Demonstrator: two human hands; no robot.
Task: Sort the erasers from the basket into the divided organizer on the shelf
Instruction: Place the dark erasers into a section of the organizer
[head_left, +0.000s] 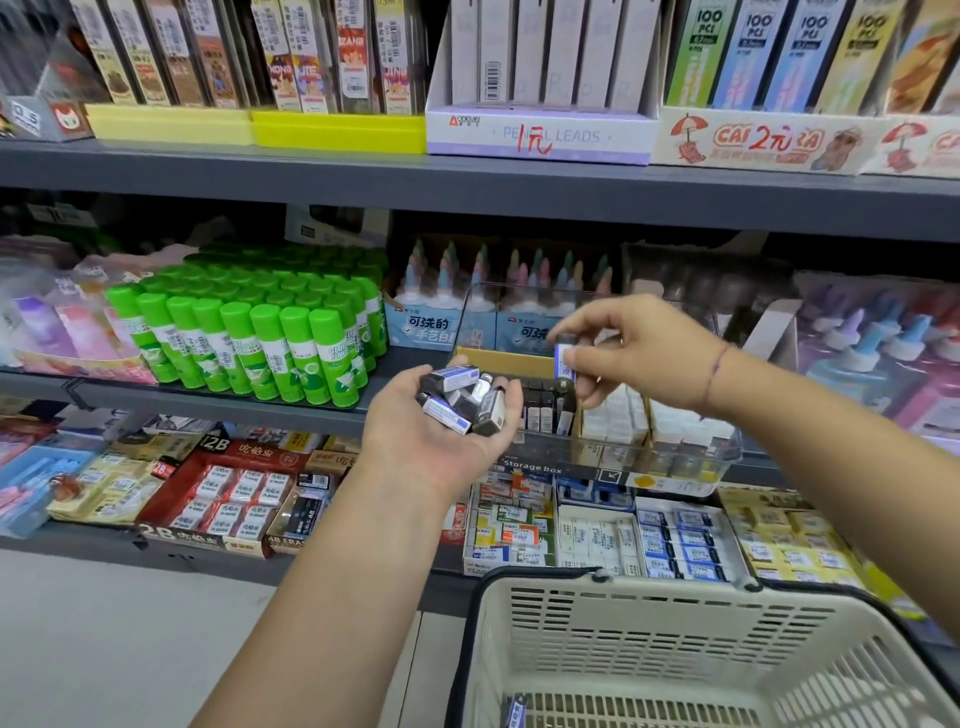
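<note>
My left hand (431, 421) is palm up and cups a pile of several black erasers (465, 397) with blue-white sleeves. My right hand (631, 356) pinches one black eraser (564, 358) upright between thumb and fingers, just above the left compartment of the clear divided organizer (680, 457) on the middle shelf. That compartment holds a row of black erasers (545, 408); the compartments to the right hold white erasers (618, 421). The beige basket (649, 623) is at the bottom right, with one eraser (514, 712) lying on its floor.
Green glue sticks (260, 338) stand left of the organizer, and glue bottles (467, 291) stand behind it. The lower shelf carries boxes of packaged erasers (597, 535). The shelf above holds pencil-lead boxes (540, 130). Grey floor shows at the bottom left.
</note>
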